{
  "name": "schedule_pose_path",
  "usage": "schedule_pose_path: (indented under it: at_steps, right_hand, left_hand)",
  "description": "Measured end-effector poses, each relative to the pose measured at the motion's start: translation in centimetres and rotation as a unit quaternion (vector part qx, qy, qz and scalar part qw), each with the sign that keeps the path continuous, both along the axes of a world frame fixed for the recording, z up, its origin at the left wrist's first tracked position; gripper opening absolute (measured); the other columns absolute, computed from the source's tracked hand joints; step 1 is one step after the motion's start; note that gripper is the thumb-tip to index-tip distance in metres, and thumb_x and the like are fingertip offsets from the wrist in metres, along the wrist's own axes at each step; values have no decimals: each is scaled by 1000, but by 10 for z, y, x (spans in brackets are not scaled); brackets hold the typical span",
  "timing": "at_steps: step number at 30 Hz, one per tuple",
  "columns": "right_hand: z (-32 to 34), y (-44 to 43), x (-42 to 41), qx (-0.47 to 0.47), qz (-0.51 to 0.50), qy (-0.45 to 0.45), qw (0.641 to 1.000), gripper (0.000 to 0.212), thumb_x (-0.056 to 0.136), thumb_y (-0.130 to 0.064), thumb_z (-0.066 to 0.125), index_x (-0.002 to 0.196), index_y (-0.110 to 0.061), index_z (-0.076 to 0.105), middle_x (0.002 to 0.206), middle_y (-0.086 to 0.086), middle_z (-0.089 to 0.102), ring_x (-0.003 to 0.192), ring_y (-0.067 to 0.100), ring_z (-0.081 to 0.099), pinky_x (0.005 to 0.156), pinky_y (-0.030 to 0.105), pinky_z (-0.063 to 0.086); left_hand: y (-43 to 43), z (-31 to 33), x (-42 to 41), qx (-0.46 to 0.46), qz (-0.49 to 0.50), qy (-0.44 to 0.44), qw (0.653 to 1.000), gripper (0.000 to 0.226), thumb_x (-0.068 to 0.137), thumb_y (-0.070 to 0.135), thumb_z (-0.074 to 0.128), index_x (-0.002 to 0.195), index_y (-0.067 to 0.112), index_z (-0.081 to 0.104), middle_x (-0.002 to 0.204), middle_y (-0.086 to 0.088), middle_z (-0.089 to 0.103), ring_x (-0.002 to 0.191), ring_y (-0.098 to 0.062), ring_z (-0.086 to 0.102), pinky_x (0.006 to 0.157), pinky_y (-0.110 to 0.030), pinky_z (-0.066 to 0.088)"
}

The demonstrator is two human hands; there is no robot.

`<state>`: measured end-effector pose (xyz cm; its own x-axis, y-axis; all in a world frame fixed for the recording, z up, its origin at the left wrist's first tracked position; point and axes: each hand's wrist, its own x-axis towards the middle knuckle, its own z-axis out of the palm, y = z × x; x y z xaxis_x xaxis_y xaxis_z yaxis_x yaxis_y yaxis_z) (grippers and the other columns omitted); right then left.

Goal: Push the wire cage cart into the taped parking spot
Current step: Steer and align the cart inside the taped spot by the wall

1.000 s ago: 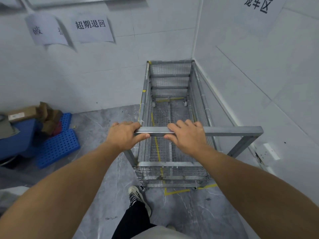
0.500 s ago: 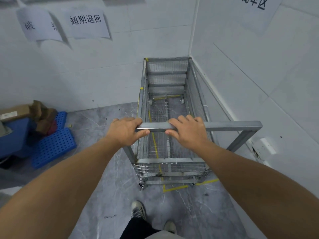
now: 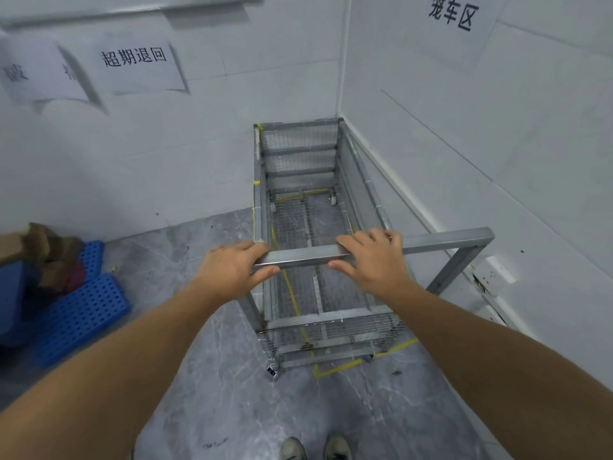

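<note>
The wire cage cart [image 3: 298, 154] stands lengthwise in the room's corner, its far end against the back wall and its right side along the right wall. My left hand [image 3: 229, 268] and my right hand [image 3: 374, 260] both hold the metal handle bar [image 3: 305, 258] at the near end, thumbs under it. The right hand's fingers lie spread over the bar. Yellow floor tape [image 3: 335, 368] shows just in front of the cart's near end. Its left line runs under the mesh floor, so the cart's left side overhangs it.
Blue perforated plastic pallets [image 3: 83, 313] and crumpled cardboard [image 3: 43, 257] lie on the grey floor at the left. Paper signs [image 3: 136, 58] hang on the back wall, another sign [image 3: 452, 13] on the right wall. A wall socket [image 3: 501, 270] sits low right. My shoes [image 3: 315, 448] stand behind the cart.
The cart has rolled a little further toward the back wall. My feet have come together behind it. Both hands stay on the handle bar, the right hand's fingers now more spread.
</note>
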<state>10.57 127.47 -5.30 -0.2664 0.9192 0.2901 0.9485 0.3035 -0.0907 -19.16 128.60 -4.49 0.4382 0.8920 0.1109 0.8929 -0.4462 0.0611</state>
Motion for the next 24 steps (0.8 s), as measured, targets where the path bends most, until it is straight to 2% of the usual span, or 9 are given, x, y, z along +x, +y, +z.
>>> schedule_pose_path:
  at_steps: [4, 7, 9, 12, 15, 24]
  right_hand:
    - [-5, -9, 5, 18, -63, 20, 998, 50, 81, -75, 45, 102, -33, 62, 104, -8, 62, 114, 26, 47, 104, 68, 15]
    - [-6, -9, 7, 4, -87, 31, 996, 57, 79, -80, 40, 106, -36, 62, 115, -9, 60, 128, 29, 40, 106, 70, 4]
    - [-9, -8, 10, 7, -90, 42, 995, 61, 79, -83, 34, 109, -37, 61, 117, -10, 61, 131, 28, 38, 107, 68, 2]
    - [-13, -7, 16, 12, -93, 58, 994, 63, 80, -84, 28, 112, -39, 60, 114, -13, 62, 126, 23, 41, 110, 64, 2]
    - [-16, -4, 21, 19, -92, 79, 992, 61, 80, -83, 31, 110, -39, 61, 106, -15, 62, 114, 20, 45, 111, 59, 5]
    - [-16, 2, 32, 51, -55, 79, 994, 52, 81, -79, 39, 100, -37, 63, 96, -15, 62, 100, 18, 50, 100, 51, 17]
  left_hand:
    - [0, -1, -14, 5, -28, -62, 998, 47, 89, 66, 40, 110, 28, 60, 92, 7, 62, 81, -19, 59, 61, -32, 46]
    - [1, -3, -13, 3, -50, -106, 993, 49, 88, 64, 41, 110, 26, 62, 90, 8, 59, 84, -18, 56, 63, -33, 48]
    - [1, -6, -12, 8, -58, -126, 990, 49, 88, 62, 42, 110, 25, 63, 90, 8, 58, 84, -18, 56, 65, -33, 48]
    - [2, -9, -9, 24, -56, -138, 989, 49, 88, 61, 44, 109, 22, 65, 88, 6, 60, 82, -19, 57, 65, -33, 48]
    - [2, -11, -6, 38, -58, -155, 986, 52, 87, 62, 46, 108, 19, 67, 85, 4, 64, 78, -21, 59, 64, -35, 51]
    - [4, -9, 2, 50, -41, -155, 986, 54, 86, 67, 44, 101, 22, 69, 77, 8, 61, 69, -15, 57, 56, -31, 48]
